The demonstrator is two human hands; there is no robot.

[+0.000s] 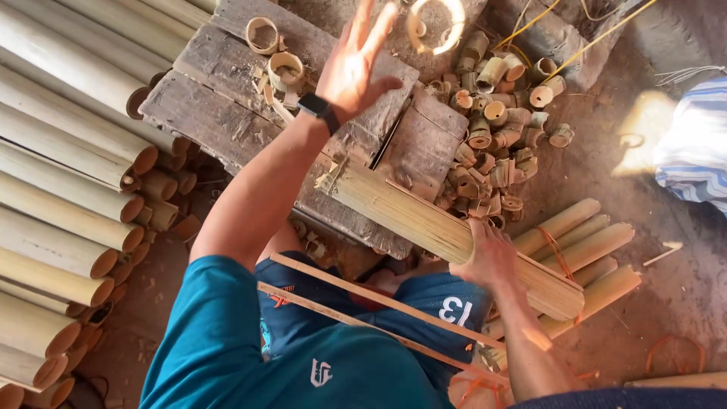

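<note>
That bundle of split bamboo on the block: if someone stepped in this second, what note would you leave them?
Left hand: raised over the wooden block, fingers spread, holding nothing; a bamboo ring is in the air just past it.
Right hand: grip closed around the bundle of split bamboo strips, which lies tilted with one end on the block.
Nearby: cut rings piled beyond the block, whole bamboo poles stacked on the left, tied short lengths under the bundle, two thin slats across the lap.
Done: the bundle is already split. Left: it is still in hand.

Warm daylight, glare upper right, motion blur
</note>
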